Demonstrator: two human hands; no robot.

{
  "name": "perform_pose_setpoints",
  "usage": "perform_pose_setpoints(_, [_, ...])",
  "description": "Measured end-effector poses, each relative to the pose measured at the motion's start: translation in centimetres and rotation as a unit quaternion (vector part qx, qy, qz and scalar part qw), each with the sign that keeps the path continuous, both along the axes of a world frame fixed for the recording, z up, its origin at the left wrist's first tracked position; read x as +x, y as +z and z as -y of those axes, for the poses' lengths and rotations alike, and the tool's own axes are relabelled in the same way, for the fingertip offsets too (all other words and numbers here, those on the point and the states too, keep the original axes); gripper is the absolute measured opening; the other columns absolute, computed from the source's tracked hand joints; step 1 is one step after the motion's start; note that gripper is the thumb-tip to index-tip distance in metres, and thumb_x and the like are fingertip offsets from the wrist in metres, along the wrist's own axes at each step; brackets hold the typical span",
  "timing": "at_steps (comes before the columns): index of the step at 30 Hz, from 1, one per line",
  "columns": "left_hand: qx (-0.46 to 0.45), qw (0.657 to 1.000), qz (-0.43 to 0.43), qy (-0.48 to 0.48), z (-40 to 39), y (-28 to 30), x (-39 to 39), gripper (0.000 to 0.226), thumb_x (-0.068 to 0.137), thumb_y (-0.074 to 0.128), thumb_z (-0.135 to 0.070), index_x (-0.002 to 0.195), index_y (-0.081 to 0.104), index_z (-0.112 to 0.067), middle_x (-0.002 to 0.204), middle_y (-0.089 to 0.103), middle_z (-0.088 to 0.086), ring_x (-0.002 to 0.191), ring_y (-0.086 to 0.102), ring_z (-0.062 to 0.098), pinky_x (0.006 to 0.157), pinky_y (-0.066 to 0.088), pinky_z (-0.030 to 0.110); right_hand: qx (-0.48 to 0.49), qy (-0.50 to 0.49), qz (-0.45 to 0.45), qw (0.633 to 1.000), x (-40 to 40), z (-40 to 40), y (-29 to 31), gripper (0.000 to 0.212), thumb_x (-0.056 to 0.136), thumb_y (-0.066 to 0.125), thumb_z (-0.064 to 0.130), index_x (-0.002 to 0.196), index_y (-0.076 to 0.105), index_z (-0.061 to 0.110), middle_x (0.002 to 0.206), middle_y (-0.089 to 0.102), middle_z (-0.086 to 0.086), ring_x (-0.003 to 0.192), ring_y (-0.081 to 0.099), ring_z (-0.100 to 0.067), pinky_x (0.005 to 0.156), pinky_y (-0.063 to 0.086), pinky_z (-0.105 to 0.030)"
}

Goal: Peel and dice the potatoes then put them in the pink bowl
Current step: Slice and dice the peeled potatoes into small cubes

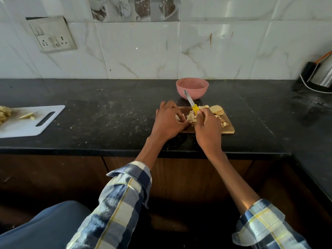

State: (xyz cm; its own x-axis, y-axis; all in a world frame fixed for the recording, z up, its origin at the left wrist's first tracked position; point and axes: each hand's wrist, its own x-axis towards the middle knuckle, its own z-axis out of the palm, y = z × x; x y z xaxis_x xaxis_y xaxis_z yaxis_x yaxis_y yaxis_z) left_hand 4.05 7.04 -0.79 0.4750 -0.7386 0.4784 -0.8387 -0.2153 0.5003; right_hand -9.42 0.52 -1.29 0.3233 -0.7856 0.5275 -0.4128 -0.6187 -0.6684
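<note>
Right hand [208, 126] grips knife [192, 103] by yellow plastic handle; steel blade angled up toward pink bowl [192, 88]. Left hand [168, 121], fingers curled, gathers pale diced potato [191, 118] on wooden board [230, 129]. Round potato slices [217, 110] stacked at board's far right. Bowl round, matte, just behind board. Counter [107, 114] black stone, speckled with crumbs. White plastic board [27, 126] far left carries peels [4, 114]. Wall [143, 51] glossy marble-look tile; socket plate [52, 35] upper left. Steel kettle [321, 73] far right.
</note>
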Motion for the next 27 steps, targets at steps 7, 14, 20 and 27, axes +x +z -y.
perform_pose_setpoints(7, [-0.075, 0.993, -0.029, 0.085, -0.7, 0.4, -0.5, 0.028, 0.075, 0.082, -0.030, 0.063, 0.057, -0.033, 0.100, 0.058, -0.006, 0.105, 0.047, 0.018, 0.092, 0.045, 0.042, -0.001, 0.004, 0.013, 1.000, 0.0, 0.1, -0.2, 0.021, 0.108, 0.053, 0.024, 0.120, 0.067, 0.013, 0.077, 0.054, 0.016, 0.067, 0.056, 0.001, 0.054, 0.040, -0.015])
perform_pose_setpoints(14, [-0.040, 0.996, -0.027, 0.074, -0.3, 0.0, -0.3, 0.031, 0.080, 0.083, -0.036, 0.062, 0.058, -0.035, 0.107, 0.057, -0.008, 0.111, 0.045, 0.017, 0.097, 0.041, 0.042, -0.001, 0.012, 0.012, 1.000, 0.0, 0.2, -0.3, 0.024, 0.107, 0.053, 0.025, 0.125, 0.065, 0.014, 0.087, 0.065, 0.007, 0.074, 0.062, -0.006, 0.055, 0.040, -0.016])
perform_pose_setpoints(20, [-0.043, 0.996, -0.067, 0.040, -0.4, -0.4, 0.7, 0.014, 0.087, 0.074, -0.041, 0.075, 0.070, -0.036, 0.102, 0.065, -0.014, 0.106, 0.054, 0.012, 0.100, 0.041, 0.046, -0.003, 0.018, 0.009, 1.000, 0.1, 0.3, -0.3, 0.027, 0.108, 0.052, 0.027, 0.129, 0.064, 0.015, 0.090, 0.066, 0.006, 0.077, 0.064, -0.007, 0.057, 0.049, -0.021])
perform_pose_setpoints(27, [-0.031, 0.995, -0.076, -0.054, -1.2, 0.2, 1.9, 0.027, 0.087, 0.069, -0.004, 0.101, 0.080, -0.025, 0.106, 0.076, -0.013, 0.103, 0.066, 0.001, 0.100, 0.054, 0.031, -0.009, 0.013, -0.003, 1.000, 0.1, 0.1, 0.2, 0.024, 0.108, 0.053, 0.023, 0.125, 0.065, 0.013, 0.086, 0.059, 0.012, 0.068, 0.055, 0.004, 0.054, 0.039, -0.012])
